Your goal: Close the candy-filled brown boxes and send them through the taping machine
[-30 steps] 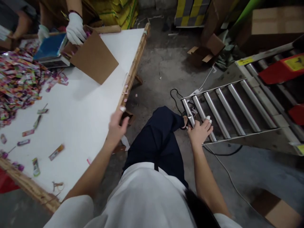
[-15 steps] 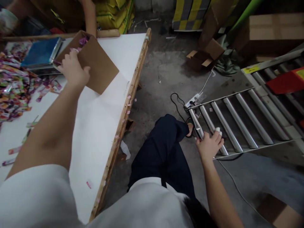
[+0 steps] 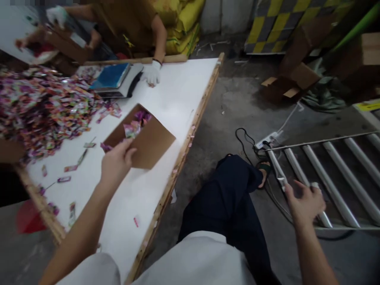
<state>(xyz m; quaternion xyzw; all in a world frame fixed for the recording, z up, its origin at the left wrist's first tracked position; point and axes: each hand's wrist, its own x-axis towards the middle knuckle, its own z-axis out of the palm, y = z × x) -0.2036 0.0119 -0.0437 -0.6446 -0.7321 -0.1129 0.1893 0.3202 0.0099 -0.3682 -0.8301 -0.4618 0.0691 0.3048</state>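
Observation:
A cardboard box (image 3: 154, 140) with its top open sits tilted on the white table (image 3: 127, 209). Purple and pink wrapped packets (image 3: 137, 124) show inside it. My left hand (image 3: 117, 160) grips the box's near edge, thumb outside and fingers over the rim. On the other side, my right hand (image 3: 307, 202) hovers over the near end of the roller conveyor (image 3: 325, 178). Its fingers are apart, one tip is wrapped in white, and nothing is held.
A heap of small packets (image 3: 56, 107) covers the table's left. Behind it stands a blue-topped scale (image 3: 114, 79). A co-worker's gloved hand (image 3: 152, 73) rests beside the scale; another person handles a carton (image 3: 67, 41). A power strip (image 3: 265, 140) and cables lie on the floor.
The box has come nearer along the table, away from the scale, with my left hand on it. The co-worker's hand is off the box. The view has turned left.

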